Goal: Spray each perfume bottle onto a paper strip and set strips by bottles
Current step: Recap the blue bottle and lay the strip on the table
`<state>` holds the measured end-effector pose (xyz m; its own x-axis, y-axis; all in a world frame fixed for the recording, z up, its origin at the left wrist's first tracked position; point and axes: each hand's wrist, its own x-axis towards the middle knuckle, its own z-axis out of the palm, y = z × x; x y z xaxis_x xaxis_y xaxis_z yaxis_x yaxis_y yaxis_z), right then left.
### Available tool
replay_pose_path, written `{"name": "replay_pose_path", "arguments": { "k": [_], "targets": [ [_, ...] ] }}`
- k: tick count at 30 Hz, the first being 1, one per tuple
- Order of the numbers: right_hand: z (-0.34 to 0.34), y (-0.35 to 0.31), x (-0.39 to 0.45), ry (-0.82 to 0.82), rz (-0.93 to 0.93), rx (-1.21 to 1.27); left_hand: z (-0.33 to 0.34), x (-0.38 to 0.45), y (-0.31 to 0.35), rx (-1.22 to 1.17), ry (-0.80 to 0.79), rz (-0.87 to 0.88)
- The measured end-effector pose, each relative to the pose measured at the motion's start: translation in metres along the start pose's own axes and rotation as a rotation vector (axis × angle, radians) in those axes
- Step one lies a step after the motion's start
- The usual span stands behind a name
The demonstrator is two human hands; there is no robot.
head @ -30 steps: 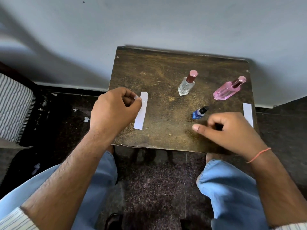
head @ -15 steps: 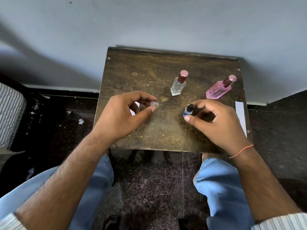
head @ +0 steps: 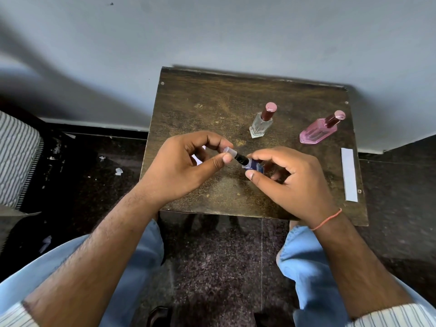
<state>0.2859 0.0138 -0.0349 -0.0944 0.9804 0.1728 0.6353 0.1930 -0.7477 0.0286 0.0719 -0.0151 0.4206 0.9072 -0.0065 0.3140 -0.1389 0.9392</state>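
Both hands at the blue bottle [head: 254, 165].
Right hand [head: 292, 182] grips the bottle; left hand [head: 179, 171] pinches the clear cap [head: 229, 152] just beside its black nozzle [head: 241, 159].

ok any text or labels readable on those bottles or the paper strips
None can be read.
Pink bottle: a faint mark on its face, too blurred to read.
Clear bottle: no label visible.
Blue bottle: mostly hidden by the right hand; no text shows.
Paper strip at the table's right edge: blank.
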Motion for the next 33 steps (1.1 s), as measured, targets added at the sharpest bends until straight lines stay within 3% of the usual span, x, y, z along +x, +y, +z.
{"name": "replay_pose_path", "arguments": {
  "k": [6, 17, 26, 33],
  "targets": [
    [0.002, -0.003, 0.003, 0.006, -0.042, 0.005, -0.001, -0.001, 0.0, -0.019, -0.045, 0.022],
    [0.007, -0.009, 0.008, 0.024, -0.081, 0.002, -0.005, -0.003, 0.0, 0.045, 0.012, 0.038],
    [0.012, -0.017, 0.012, 0.013, -0.113, 0.03, -0.013, -0.006, 0.002, 0.139, 0.013, 0.161],
    [0.021, -0.027, 0.02, 0.007, -0.028, 0.094, -0.019, -0.008, -0.001, 0.126, 0.091, 0.12]
  ]
}}
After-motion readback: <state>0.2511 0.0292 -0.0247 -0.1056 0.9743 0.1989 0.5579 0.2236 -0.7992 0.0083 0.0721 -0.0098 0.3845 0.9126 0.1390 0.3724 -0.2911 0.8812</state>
